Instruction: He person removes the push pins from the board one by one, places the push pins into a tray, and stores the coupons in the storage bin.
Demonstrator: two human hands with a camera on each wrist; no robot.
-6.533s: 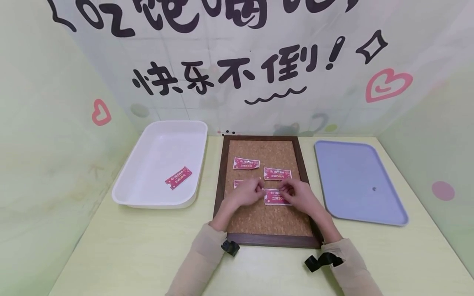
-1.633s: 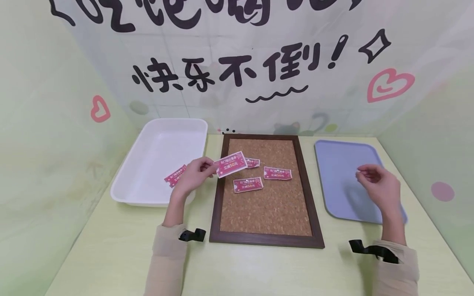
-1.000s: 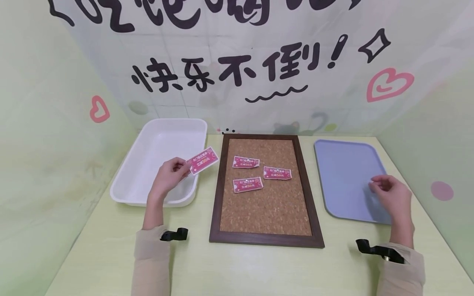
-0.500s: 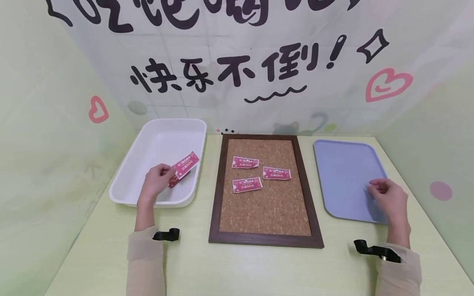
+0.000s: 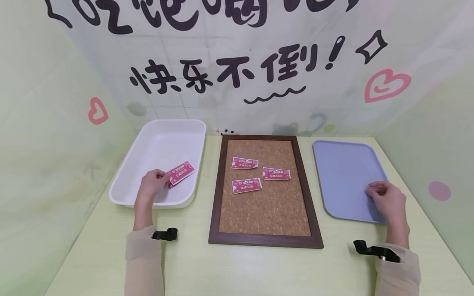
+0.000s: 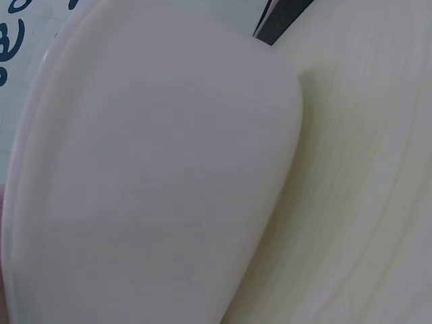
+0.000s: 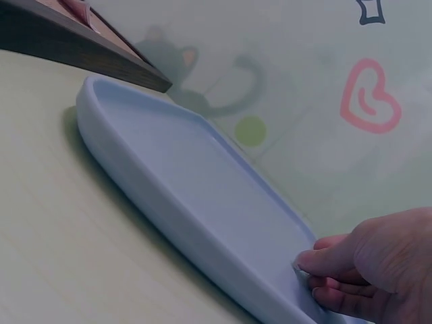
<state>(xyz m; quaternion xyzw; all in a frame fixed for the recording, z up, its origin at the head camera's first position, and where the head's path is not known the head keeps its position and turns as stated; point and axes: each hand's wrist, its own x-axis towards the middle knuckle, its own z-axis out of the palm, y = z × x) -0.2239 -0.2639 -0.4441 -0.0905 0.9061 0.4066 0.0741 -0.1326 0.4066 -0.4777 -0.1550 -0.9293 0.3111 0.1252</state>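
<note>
My left hand (image 5: 152, 184) pinches the left end of a pink coupon (image 5: 180, 172) low inside the white bin (image 5: 192, 199). A second coupon lies under it, almost fully covered. In the left wrist view only the outer wall of the bin (image 6: 162, 148) shows, and the coupons are hidden. Over the blue tray (image 5: 344, 181) my right hand (image 5: 386, 201) has thumb and fingers pinched together. A tiny pale pushpin (image 7: 298, 267) shows at the fingertips in the right wrist view, close over the tray floor.
Between the two containers lies a cork board (image 5: 264, 213) with a dark wooden frame. Three pink coupons, one of them the lower left coupon (image 5: 247, 186), are pinned on its upper half. A printed cloth wall (image 5: 229, 111) stands right behind.
A fourth coupon has come off the board. My left hand has carried it left and lowered it onto the coupon in the bin. My right hand has moved from the board to the blue tray.
</note>
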